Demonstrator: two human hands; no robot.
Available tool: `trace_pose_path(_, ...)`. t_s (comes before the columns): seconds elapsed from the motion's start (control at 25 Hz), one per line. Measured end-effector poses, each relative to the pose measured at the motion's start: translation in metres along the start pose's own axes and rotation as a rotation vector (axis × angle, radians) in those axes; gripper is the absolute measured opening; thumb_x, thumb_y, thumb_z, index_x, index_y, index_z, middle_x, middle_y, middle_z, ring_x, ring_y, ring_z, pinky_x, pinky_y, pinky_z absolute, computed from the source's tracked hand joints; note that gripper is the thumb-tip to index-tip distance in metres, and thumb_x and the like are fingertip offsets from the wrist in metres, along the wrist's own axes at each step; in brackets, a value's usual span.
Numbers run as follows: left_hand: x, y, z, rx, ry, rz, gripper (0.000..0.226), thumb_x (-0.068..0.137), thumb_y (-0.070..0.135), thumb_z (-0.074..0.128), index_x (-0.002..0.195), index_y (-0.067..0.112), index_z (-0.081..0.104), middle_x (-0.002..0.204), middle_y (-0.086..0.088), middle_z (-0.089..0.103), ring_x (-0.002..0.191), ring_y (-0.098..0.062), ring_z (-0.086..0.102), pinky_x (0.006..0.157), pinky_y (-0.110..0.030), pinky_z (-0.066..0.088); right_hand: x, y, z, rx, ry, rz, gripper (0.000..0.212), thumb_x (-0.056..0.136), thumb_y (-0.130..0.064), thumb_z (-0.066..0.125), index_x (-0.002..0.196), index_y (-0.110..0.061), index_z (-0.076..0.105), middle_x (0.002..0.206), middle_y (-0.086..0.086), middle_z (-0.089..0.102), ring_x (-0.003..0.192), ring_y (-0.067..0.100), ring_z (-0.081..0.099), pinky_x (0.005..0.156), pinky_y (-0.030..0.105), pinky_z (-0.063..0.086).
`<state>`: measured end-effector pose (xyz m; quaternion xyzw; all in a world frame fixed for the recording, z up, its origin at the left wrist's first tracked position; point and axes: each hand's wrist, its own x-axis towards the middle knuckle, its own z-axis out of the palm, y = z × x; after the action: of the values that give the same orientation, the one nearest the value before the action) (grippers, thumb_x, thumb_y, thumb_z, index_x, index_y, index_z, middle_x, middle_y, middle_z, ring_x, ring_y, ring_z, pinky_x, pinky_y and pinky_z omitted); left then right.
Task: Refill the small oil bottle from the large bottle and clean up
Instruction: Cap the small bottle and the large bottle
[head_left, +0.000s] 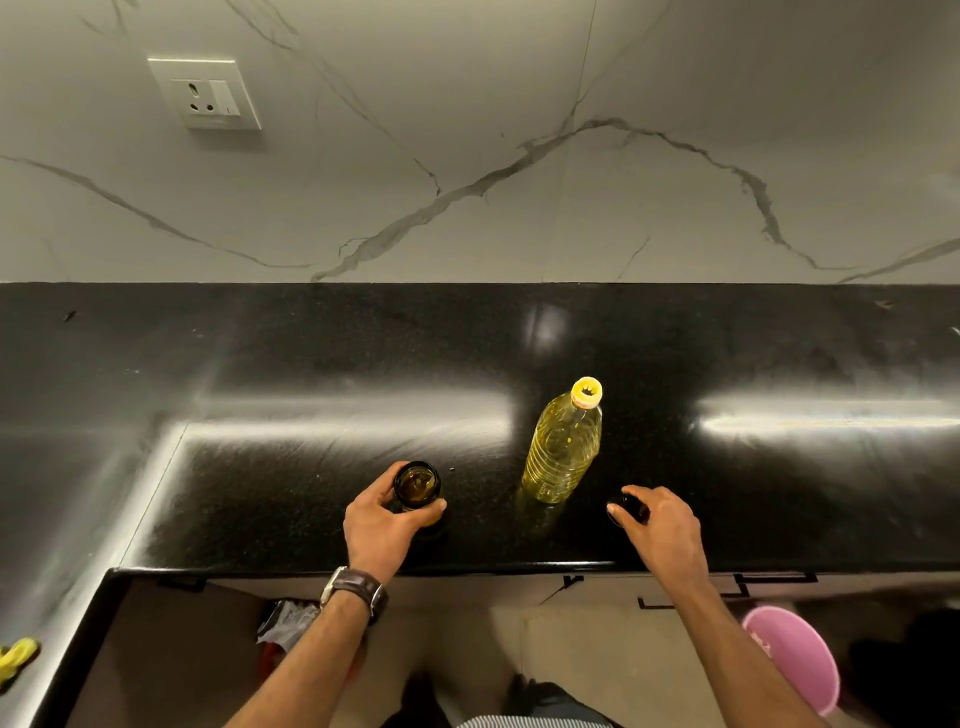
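Wall: pale marble with grey veins, behind the counter; a white socket plate at upper left
Counter: glossy black stone, L-shaped, with bright streaks of reflected light
Large bottle: clear plastic, full of yellow oil, upright at mid counter between the two hands; yellow cap on
Pink bucket: on the floor below the counter edge, lower right
Left hand: fingers curled round the small oil bottle, gripping it near the front edge; a watch on the wrist
Right hand: fingers closed over a small black lid, low at the counter just right of the large bottle
Small oil bottle: dark glass, upright, mouth open, left of the large bottle and apart from it
Black lid: partly hidden under the right fingers
Yellow cloth: at the far lower left, on the counter's side arm
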<state>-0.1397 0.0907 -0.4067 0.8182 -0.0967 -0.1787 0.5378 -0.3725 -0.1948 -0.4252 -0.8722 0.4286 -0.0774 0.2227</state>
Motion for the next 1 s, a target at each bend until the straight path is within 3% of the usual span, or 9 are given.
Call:
trace_pose_path(0.16,-0.001,-0.001,0.002,0.001,-0.005,0.008,0.069,0.062,0.015,0.100,0.123,0.027,0.073,0.109,0.015,0.075,0.102,0.020,0.061,0.087,0.002,0.043,-0.010,-0.002,0.000,-0.031,0.005,0.019,0.040,0.085,-0.048,0.079,0.108,-0.015,0.078,0.091,-0.001,0.072,0.079,0.013,0.066,0.072,0.034,0.059)
trace_pose_path(0.24,0.000,-0.002,0.002,-0.001,-0.008,0.003,0.069,0.061,0.018,0.100,0.124,0.028,0.073,0.111,0.015,0.075,0.105,0.017,0.063,0.088,0.000,0.043,-0.030,-0.011,0.003,-0.023,-0.056,-0.014,0.037,0.083,-0.051,0.079,0.101,-0.018,0.079,0.084,-0.008,0.068,0.073,0.004,0.063,0.065,0.024,0.054)
trace_pose_path(0.32,0.000,-0.003,0.001,0.000,0.001,-0.009,0.070,0.060,0.022,0.101,0.125,0.028,0.074,0.113,0.016,0.075,0.109,0.012,0.064,0.092,-0.003,0.044,-0.056,-0.037,0.007,0.010,-0.116,-0.076,0.032,0.081,-0.050,0.082,0.097,-0.023,0.080,0.082,-0.013,0.066,0.071,-0.001,0.060,0.063,0.016,0.049)
trace_pose_path(0.44,0.000,-0.004,0.001,0.003,0.008,-0.008,0.067,0.060,0.024,0.101,0.122,0.031,0.075,0.110,0.018,0.076,0.110,0.008,0.065,0.095,-0.006,0.046,-0.075,-0.096,0.020,0.078,-0.115,-0.245,0.028,0.077,-0.052,0.084,0.089,-0.027,0.080,0.079,-0.016,0.068,0.069,-0.001,0.062,0.064,0.017,0.051)
trace_pose_path(0.6,-0.004,0.001,-0.001,0.022,0.004,0.045,0.052,0.066,0.025,0.096,0.111,0.040,0.076,0.100,0.022,0.077,0.101,0.007,0.069,0.093,-0.020,0.054,-0.053,-0.183,0.028,0.161,-0.072,-0.404,0.034,0.078,-0.054,0.081,0.096,-0.025,0.080,0.085,-0.010,0.072,0.076,0.003,0.065,0.070,0.017,0.049)
trace_pose_path(0.76,-0.006,0.003,-0.003,0.029,0.018,0.056,0.046,0.066,0.039,0.080,0.110,0.050,0.073,0.096,0.025,0.076,0.094,0.005,0.071,0.087,-0.036,0.060,-0.025,-0.242,0.034,0.104,-0.057,-0.529,0.035,0.084,-0.051,0.076,0.102,-0.022,0.079,0.091,-0.003,0.074,0.082,0.012,0.068,0.074,0.027,0.055)
trace_pose_path(0.92,-0.005,0.002,-0.002,0.001,-0.001,0.077,0.051,0.061,0.036,0.084,0.110,0.046,0.075,0.096,0.024,0.077,0.093,0.004,0.072,0.085,-0.036,0.061,-0.010,-0.254,0.043,0.027,-0.080,-0.557,0.027,0.088,-0.048,0.073,0.095,-0.022,0.077,0.089,-0.003,0.072,0.081,0.013,0.066,0.068,0.020,0.041)
trace_pose_path(1.0,-0.005,0.003,-0.004,0.010,0.004,0.080,0.050,0.063,0.033,0.087,0.110,0.046,0.074,0.095,0.025,0.076,0.092,0.005,0.071,0.084,-0.034,0.061,-0.009,-0.255,0.044,0.021,-0.086,-0.570,0.028,0.088,-0.048,0.074,0.096,-0.022,0.078,0.089,-0.003,0.071,0.080,0.013,0.066,0.068,0.021,0.043)
